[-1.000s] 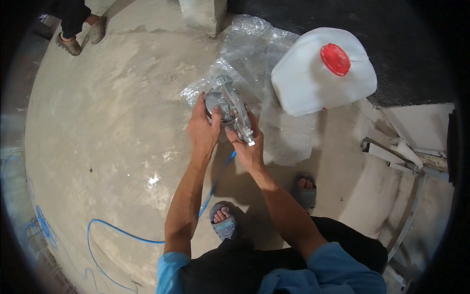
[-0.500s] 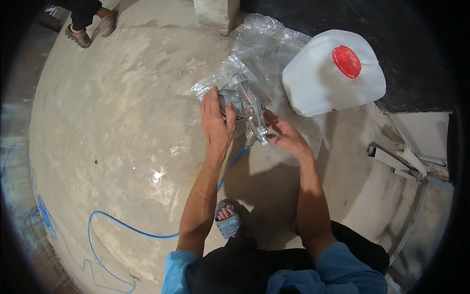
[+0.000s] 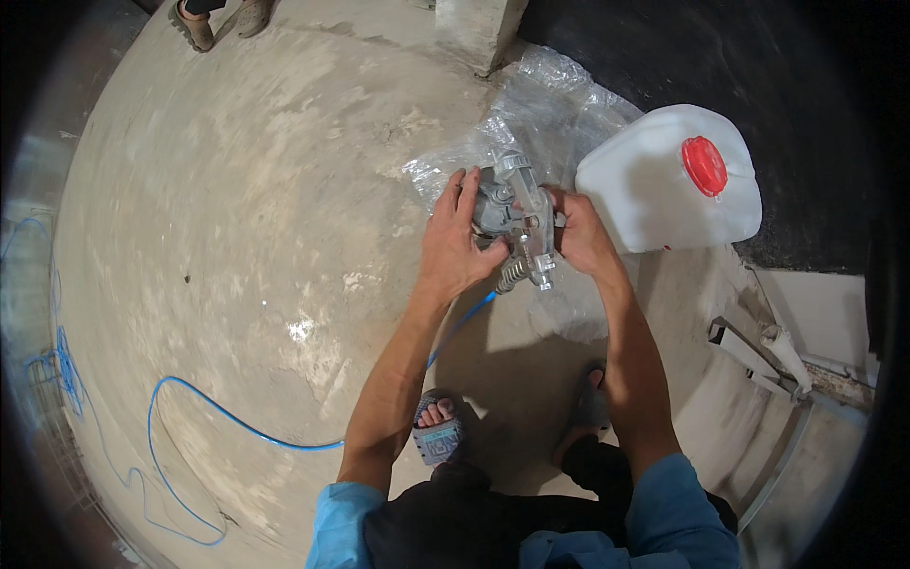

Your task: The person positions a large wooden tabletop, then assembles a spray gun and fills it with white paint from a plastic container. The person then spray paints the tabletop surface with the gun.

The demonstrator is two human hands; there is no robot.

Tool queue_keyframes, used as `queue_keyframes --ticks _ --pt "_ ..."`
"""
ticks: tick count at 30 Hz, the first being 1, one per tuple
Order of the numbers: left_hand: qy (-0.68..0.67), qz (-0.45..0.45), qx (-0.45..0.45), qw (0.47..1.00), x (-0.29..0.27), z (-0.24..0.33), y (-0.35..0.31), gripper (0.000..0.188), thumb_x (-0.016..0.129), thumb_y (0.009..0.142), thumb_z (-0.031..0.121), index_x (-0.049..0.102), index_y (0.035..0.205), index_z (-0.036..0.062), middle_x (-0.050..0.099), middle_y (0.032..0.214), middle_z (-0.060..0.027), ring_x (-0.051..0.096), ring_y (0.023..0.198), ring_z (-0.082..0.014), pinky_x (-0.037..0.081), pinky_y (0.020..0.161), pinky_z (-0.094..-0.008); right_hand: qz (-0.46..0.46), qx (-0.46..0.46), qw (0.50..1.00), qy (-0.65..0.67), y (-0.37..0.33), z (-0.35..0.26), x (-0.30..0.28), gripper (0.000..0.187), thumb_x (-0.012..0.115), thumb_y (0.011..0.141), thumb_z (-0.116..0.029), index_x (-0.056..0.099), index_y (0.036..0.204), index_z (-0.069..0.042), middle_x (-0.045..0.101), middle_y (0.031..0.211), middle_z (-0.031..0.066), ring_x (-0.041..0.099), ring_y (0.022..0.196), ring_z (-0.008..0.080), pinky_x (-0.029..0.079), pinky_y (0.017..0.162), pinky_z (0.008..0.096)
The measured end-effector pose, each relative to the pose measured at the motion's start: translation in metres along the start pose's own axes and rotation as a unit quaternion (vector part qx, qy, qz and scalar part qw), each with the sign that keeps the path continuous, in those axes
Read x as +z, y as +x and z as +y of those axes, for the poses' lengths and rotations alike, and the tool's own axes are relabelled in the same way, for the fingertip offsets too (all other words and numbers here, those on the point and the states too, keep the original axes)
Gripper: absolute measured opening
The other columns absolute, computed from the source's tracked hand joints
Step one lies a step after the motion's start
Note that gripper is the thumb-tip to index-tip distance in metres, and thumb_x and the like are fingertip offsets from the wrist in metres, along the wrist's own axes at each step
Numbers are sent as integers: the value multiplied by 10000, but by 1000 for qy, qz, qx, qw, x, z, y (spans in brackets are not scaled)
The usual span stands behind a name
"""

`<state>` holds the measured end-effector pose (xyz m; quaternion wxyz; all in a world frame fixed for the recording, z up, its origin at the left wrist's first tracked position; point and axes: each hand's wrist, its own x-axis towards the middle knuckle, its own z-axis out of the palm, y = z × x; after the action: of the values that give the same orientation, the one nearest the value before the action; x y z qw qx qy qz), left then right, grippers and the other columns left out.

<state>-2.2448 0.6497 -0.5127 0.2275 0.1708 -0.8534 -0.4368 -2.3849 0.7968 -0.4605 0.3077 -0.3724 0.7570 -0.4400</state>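
Between my hands is a silver-grey spray gun (image 3: 536, 228) with a round grey cup (image 3: 493, 211) at its left side. A blue air hose (image 3: 463, 322) runs from the coiled spring sleeve (image 3: 512, 275) at its lower end. My left hand (image 3: 453, 245) is wrapped round the cup, thumb on the near side and fingers on the far side. From the right, my right hand (image 3: 586, 237) grips the gun, its fingertips pressed against the body and partly hidden behind it.
A large white jerrycan (image 3: 654, 194) with a red cap (image 3: 704, 166) stands right of the gun. Clear plastic sheeting (image 3: 559, 100) lies beneath. Blue hose (image 3: 237, 431) loops over the concrete floor at left. Another person's shoes (image 3: 194, 27) show at the far left; a metal profile (image 3: 749, 356) lies at right.
My right hand has closed on the spray gun after being beside it with looser fingers. The view has shifted, and my right foot now shows.
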Motion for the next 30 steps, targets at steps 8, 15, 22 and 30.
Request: queue_keyframes --ticks 8,15,22,30 --pt "8 -9 15 1000 -4 -5 2 968 776 657 351 356 1493 105 386 1490 -231 437 1322 -403 394 1060 -475 -71 51 993 74 4 -22 0 252 656 842 22 708 1087 -4 721 987 57 654 858 114 542 743 264" --pt "45 -32 -13 998 -16 6 6 936 801 681 345 384 1469 58 422 1477 -220 477 1309 -395 430 1054 -430 1 46 972 232 3 -7 13 281 678 841 33 683 1122 45 722 1031 106 669 875 119 571 734 269" --pt "71 11 -10 997 -12 14 5 909 793 669 387 430 1442 76 480 1423 -251 527 1248 -421 460 1013 -472 63 -40 989 129 -4 3 20 260 684 835 38 722 1080 -40 712 865 12 610 743 58 519 660 247" --pt "117 0 9 993 -11 11 7 807 651 745 299 381 1470 70 460 1423 -288 520 1248 -443 440 1043 -489 74 1 984 164 -6 4 25 299 640 844 83 671 1137 32 720 1054 98 673 905 126 561 803 268"
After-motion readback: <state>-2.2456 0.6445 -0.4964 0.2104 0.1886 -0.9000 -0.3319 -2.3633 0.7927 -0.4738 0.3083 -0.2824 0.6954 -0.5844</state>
